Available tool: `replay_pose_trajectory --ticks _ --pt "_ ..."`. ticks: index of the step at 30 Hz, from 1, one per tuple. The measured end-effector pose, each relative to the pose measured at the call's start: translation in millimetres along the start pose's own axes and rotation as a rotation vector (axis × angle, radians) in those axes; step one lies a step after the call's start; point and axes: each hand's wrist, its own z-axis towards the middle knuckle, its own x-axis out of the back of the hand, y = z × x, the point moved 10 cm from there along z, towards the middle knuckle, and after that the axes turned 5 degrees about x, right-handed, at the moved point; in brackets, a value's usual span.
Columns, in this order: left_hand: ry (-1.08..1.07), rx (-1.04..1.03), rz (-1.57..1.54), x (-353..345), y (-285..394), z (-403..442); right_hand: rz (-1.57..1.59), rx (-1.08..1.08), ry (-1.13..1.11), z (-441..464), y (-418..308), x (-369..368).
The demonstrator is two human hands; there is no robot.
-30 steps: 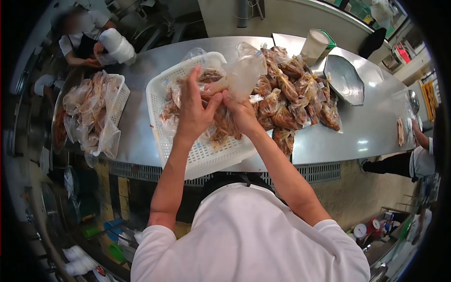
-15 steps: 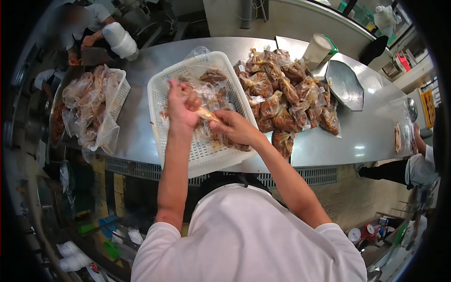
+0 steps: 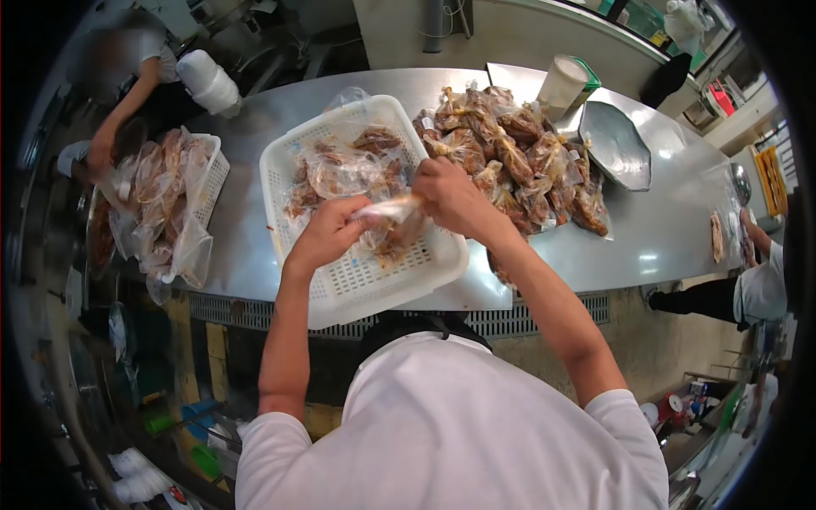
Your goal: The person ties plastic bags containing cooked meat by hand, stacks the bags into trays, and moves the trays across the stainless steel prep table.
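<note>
Above the white perforated basket (image 3: 336,293), a clear plastic bag (image 3: 387,210) is stretched taut and twisted between my hands, smeared by motion. My left hand (image 3: 330,234) pinches its near-left end. The fingers of my right hand (image 3: 455,195) are closed round its other end, at the basket's right rim. Brown food seems to hang in the bag's lower part, though the blur hides where it ends. More clear bags of brown saucy food (image 3: 340,170) lie in the basket under my hands.
Knotted bags of brown food (image 3: 510,153) are heaped right of the basket, beside a pale container (image 3: 563,85) and a grey tray (image 3: 616,144). Another bag-filled basket (image 3: 217,174) stands left, where a person's arm (image 3: 127,110) reaches in. Another person (image 3: 761,289) is at far right.
My hands have moved apart, the left one down and the right one up and right, drawing the bag's neck out between them. The person at left has reached toward the left basket.
</note>
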Motion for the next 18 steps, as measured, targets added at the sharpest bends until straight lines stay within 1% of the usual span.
replay_pose_trajectory --ticks 1,2,3,4,5,6,7,8,9,10,12,13,14,15,16,17,18 --pt "0.02 0.025 -0.403 -2.1 5.6 -5.1 -0.003 -0.005 -0.002 1.9 -2.0 1.1" --pt "0.043 0.055 -0.804 -9.4 8.6 -11.2 0.237 -0.121 0.114 5.6 6.7 5.9" --pt "0.207 -0.123 -1.038 -25.0 20.8 -13.4 0.481 -0.236 0.229 9.9 13.1 6.8" --pt "0.108 -0.096 -1.111 -44.6 41.1 -14.0 0.726 -0.349 0.342 10.5 19.6 4.8" --pt "-0.075 -0.166 -1.163 -71.4 58.1 -5.8 1.019 -0.337 0.353 15.6 11.4 -0.5" --pt "-0.262 -0.236 -1.208 -96.3 65.4 -2.5 1.022 -0.332 0.35 17.1 8.8 -2.3" --pt "-0.259 -0.234 -1.207 -101.6 50.4 2.7 1.153 -0.228 0.266 22.7 -5.1 -8.0" --pt "0.057 -0.078 -0.798 -88.9 9.3 16.0 1.277 -0.123 0.182 25.9 -18.7 -12.0" --pt "0.35 0.072 -0.374 -62.5 -18.6 18.3 1.012 0.037 0.188 27.0 -28.3 -2.7" --pt "0.347 0.069 -0.377 -44.7 -30.1 21.4 1.007 0.033 0.189 22.1 -23.3 -9.4" --pt "0.188 -0.043 -1.077 -12.9 -46.5 22.7 0.806 -0.275 0.299 6.7 13.9 -25.7" --pt "0.192 -0.043 -1.075 -8.9 -35.7 21.3 0.712 -0.554 0.239 -3.7 16.5 -28.6" --pt "0.345 -0.016 -0.734 1.2 -24.7 14.1 0.719 -0.554 0.236 -2.8 5.8 -26.7" --pt "0.482 0.007 -0.386 11.0 -6.6 7.1 0.646 -0.636 0.271 -7.3 5.8 -22.1" --pt "0.482 0.005 -0.384 9.0 7.4 5.3 0.567 -0.715 0.309 -11.6 9.2 -18.1" --pt "0.571 -0.023 -0.279 11.8 25.3 -2.3 0.648 -0.655 0.469 -17.9 16.5 -27.2" --pt "0.659 -0.053 -0.175 13.5 41.0 -7.9 0.643 -0.661 0.473 -19.9 18.3 -32.5"
